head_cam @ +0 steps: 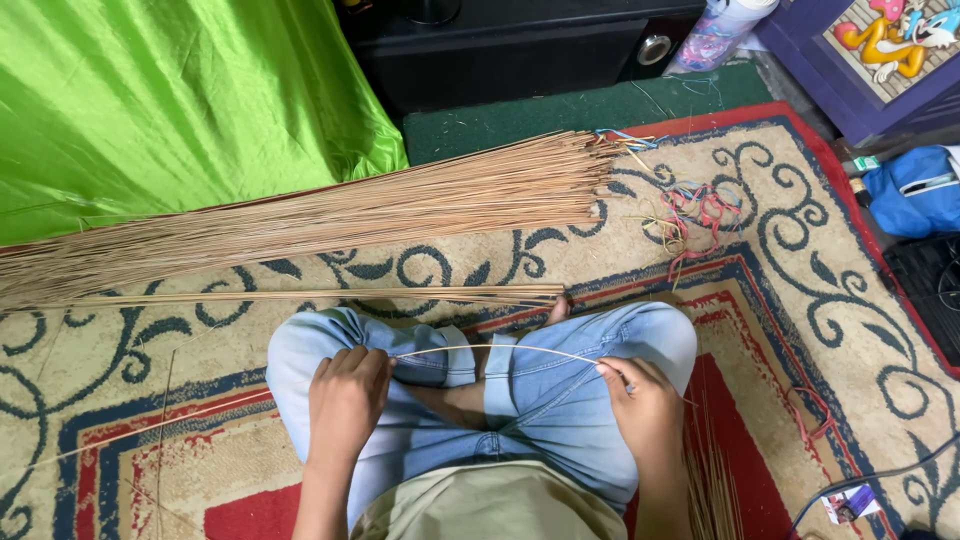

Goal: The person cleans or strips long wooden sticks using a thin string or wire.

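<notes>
I sit cross-legged in rolled-up blue jeans on a patterned carpet. My left hand (345,400) and my right hand (640,400) each pinch one end of a single thin tan stick (500,349), which arcs slightly across my lap. Just beyond my knees lies a small bundle of the same sticks (330,295), flat on the carpet. Farther out a big heap of long sticks (350,210) stretches from the left edge toward the middle, cut ends to the right.
Loose coloured rubber bands (690,215) lie on the carpet (800,300) right of the heap. Green cloth (170,100) hangs at upper left, a black cabinet (520,45) at the top, a blue bag (915,190) at right. More sticks (710,480) lie by my right thigh.
</notes>
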